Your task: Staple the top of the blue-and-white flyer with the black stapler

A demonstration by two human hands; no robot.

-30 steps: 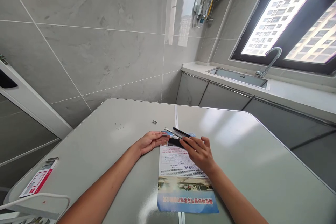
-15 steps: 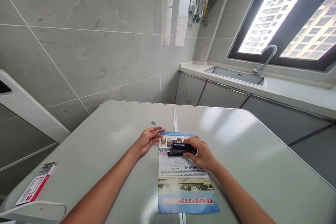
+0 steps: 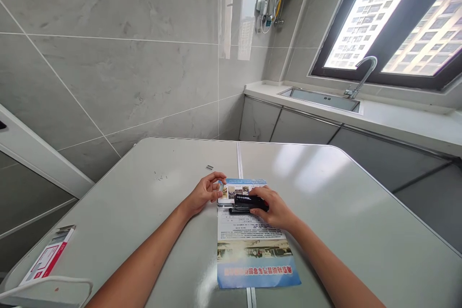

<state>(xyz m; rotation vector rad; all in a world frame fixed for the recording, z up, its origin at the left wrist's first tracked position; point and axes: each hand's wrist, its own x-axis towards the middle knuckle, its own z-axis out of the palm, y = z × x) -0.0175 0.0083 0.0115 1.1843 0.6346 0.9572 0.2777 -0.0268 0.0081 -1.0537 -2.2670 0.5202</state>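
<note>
A printed leaflet [image 3: 252,245] with a blue bottom band lies flat on the grey table [image 3: 361,231] in front of me. My right hand [image 3: 274,209] is closed over a black stapler [image 3: 245,202] lying across the leaflet's upper part. My left hand [image 3: 204,192] pinches the leaflet's far left corner between thumb and fingers, lifting it slightly off the table.
A small strip of staples [image 3: 210,167] lies on the table beyond my left hand. A red and white box [image 3: 46,256] sits at the table's near left corner, by a white curved object [image 3: 50,286]. A counter with sink [image 3: 319,98] and tap [image 3: 361,77] stands at right under the window.
The stapler, open and raised a second ago, has come down shut across the leaflet under my right hand. My left hand has gone from lying flat to pinching the leaflet's corner.
</note>
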